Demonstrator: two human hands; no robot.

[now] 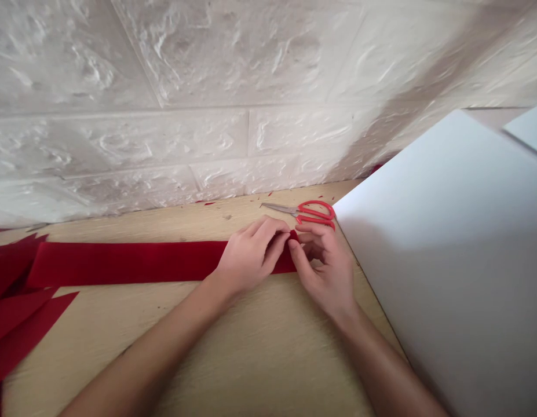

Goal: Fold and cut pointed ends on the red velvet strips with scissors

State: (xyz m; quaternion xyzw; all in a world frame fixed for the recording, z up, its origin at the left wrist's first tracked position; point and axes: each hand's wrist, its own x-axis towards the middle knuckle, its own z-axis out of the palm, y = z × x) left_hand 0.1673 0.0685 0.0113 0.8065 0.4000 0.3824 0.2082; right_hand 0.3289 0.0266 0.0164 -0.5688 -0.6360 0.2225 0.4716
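- Hands: left hand (249, 259) & right hand (324, 271) are held together, nearly touching, w/ fingers of both closed on R end of the red fabric strip (120, 263). Exact finger contact is partly hidden by the hands themselves.
- Strip: laid flat along the wooden tabletop (172, 341), running L to R, approx. parallel to far wall. R end is gathered btw. the fingers; whether it is folded or only pinched cannot be told.
- Handling (judged): grip is best kept at fingertips, w/ pressure even across strip width. Free length should be kept straight & flat on L, so that no skew or crease is carried along it.
- Nearby: red-handled scissors (315, 213) are placed just far of the right hand, blades pointing L, not touched by either hand. Pointed red fabric pieces (14, 330) lie overlapped at L edge, beside L end of strip. Red snippets (209, 202) are scattered nr. far edge of tabletop. White board (446, 260) stands at R; second white board (529, 127) is seen beyond it. Textured brick-pattern wall panel (207, 75) stands along far side.
- Counts: hands 2; strip 1; scissors 1 pr.; white boards 2; pointed pieces at least 3, exact no. hidden by overlap; snippets several, too small to count reliably.
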